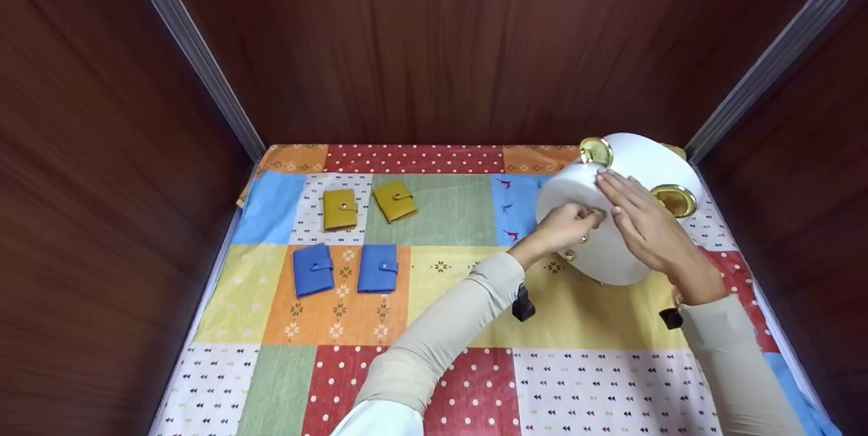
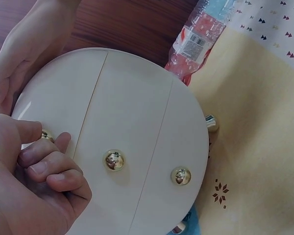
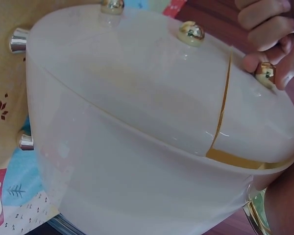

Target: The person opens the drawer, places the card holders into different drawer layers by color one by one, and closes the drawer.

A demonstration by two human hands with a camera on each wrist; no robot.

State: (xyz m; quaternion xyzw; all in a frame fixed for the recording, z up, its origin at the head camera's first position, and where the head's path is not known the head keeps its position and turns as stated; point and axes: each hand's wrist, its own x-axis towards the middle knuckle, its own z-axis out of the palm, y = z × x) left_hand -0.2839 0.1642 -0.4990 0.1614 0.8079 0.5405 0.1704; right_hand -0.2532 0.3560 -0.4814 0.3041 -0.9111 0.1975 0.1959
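A white round box [image 1: 610, 256] with gold trim lies tilted at the right of the table, its drawer face toward me. My left hand [image 1: 588, 218] pinches a small gold knob [image 2: 46, 135] on that face between thumb and fingers [image 2: 44, 166]. Two more gold knobs [image 2: 114, 160] [image 2: 181, 176] sit free on the other drawer fronts. My right hand [image 1: 614, 185] lies over the box's upper rim with the fingers fairly straight, steadying it; the left wrist view shows this right hand [image 2: 19, 63] at the rim. In the right wrist view the pinched knob [image 3: 265, 72] sits by the left fingers [image 3: 264, 22].
Two yellow wallets [image 1: 340, 209] [image 1: 395, 201] and two blue wallets [image 1: 312, 268] [image 1: 378, 268] lie at the left on the patchwork cloth [image 1: 475, 382]. A red-and-white plastic packet [image 2: 198, 36] lies behind the box. Dark wooden walls [image 1: 434, 43] close in three sides.
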